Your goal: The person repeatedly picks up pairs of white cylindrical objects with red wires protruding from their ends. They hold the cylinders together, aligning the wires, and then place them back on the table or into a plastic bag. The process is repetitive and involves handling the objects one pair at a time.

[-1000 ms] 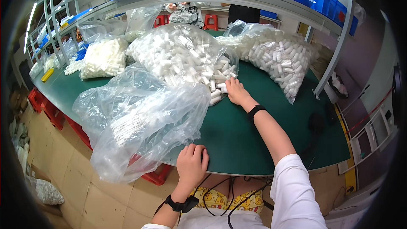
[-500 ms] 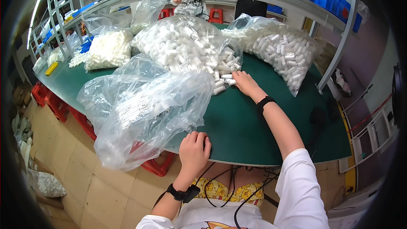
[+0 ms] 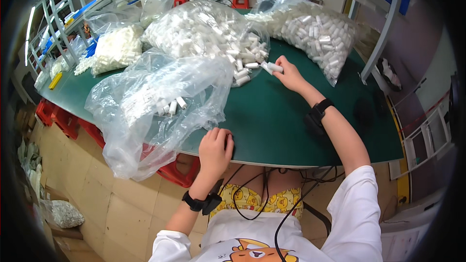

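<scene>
LH [image 3: 215, 148] is resting at near edge of table [image 3: 286, 136], fingers half-curled; can't tell if it's pinching anything. Limp clear bag [image 3: 145, 136] is lying just L of it, overhanging the edge; a few stray tubes [image 3: 173, 106] are now showing there, in or under the film, can't tell which. RH [image 3: 292, 76] is gripping a tube or two [image 3: 275, 68] at the fingertips. Chg vs 0.5 s ago: RH is no longer reaching at the pile [image 3: 241, 75], it's holding pcs just R of it, so picking is progressing by hand. Pile is spilling from big bag [image 3: 194, 29], mid-table. Farther off, R bag [image 3: 320, 39] is holding similar pcs.
</scene>
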A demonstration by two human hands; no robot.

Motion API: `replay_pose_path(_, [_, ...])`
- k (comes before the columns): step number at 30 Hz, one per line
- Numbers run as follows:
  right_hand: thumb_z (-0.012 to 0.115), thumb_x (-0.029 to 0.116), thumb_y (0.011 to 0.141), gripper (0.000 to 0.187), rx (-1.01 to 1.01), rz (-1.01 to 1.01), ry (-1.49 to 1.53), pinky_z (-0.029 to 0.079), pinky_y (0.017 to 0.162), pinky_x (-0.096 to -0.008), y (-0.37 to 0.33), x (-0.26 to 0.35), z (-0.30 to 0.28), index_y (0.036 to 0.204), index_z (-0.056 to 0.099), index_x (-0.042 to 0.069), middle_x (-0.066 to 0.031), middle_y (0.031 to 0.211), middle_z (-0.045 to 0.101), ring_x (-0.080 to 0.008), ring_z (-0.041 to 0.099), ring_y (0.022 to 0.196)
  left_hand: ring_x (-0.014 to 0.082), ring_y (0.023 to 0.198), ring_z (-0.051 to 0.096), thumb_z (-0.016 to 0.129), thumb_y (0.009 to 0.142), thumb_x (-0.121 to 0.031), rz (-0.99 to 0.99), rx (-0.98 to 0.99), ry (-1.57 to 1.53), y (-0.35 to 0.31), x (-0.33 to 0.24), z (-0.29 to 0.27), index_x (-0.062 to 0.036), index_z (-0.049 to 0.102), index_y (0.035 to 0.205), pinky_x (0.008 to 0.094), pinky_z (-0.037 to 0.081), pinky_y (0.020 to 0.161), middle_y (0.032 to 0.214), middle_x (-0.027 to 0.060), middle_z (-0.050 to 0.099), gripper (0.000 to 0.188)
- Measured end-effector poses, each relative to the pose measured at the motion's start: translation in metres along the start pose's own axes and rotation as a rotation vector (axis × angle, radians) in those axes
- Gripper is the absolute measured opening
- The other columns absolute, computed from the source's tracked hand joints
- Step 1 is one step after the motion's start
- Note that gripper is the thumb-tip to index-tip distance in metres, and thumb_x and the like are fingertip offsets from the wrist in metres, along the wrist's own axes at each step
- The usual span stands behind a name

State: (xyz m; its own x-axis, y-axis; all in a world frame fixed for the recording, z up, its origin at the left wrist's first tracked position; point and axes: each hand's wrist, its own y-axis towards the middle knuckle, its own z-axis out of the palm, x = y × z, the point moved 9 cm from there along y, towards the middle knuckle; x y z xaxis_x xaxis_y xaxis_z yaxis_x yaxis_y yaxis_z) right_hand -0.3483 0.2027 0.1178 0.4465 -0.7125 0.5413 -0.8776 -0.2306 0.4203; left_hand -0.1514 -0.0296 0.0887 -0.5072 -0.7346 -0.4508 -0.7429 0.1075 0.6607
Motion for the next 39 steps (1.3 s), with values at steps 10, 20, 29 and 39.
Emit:
replay_pose_path(10, [0.059,0.014,0.082,0.025,0.001,0.27,0.924,0.042,0.068,-0.0233,-0.125,0.103,-0.032,0.099,0.043,0.003,-0.005,0.089,0.057,-0.0088,0.051,0.078,0.0126,0.076,0.052,0.048,0.085,-0.011,-0.254,0.13,-0.725,0.018,-0.041,0.007,-0.0007,0.052,0.102,0.025,0.041,0.069,0.087,0.0067,0.053,0.02])
replay_pose_path(20, [0.048,0.012,0.088,0.024,0.02,0.394,0.948,0.04,0.08,-0.0244,-0.237,0.136,0.015,0.105,0.038,-0.001,-0.0097,0.097,0.058,-0.0103,0.052,0.094,0.0113,0.09,0.049,0.037,0.091,-0.018,-0.542,0.447,-1.346,-0.033,-0.055,0.054,-0.0001,0.049,0.103,0.0243,0.038,0.082,0.095,0.0047,0.052,0.025])
replay_pose_path(29, [0.04,0.015,0.091,0.019,-0.013,0.631,1.16,0.043,0.068,-0.0243,-0.302,0.116,0.051,0.101,0.041,0.0,-0.0106,0.083,0.058,-0.0117,0.053,0.071,0.0182,0.076,0.049,0.028,0.09,-0.022,-0.849,0.541,-1.613,-0.123,-0.039,0.066,-0.002,0.042,0.094,0.0303,0.04,0.075,0.076,0.0105,0.05,0.025])
replay_pose_path(39, [0.045,0.019,0.088,0.015,-0.102,0.812,1.134,0.03,0.042,-0.0189,-0.317,0.088,0.047,0.087,0.043,0.004,0.0002,0.057,0.044,-0.0045,0.038,0.046,0.0119,0.06,0.045,0.039,0.092,-0.021,-0.915,0.479,-1.341,-0.127,-0.026,0.065,-0.0051,0.042,0.089,0.0258,0.04,0.059,0.066,0.0043,0.046,0.016])
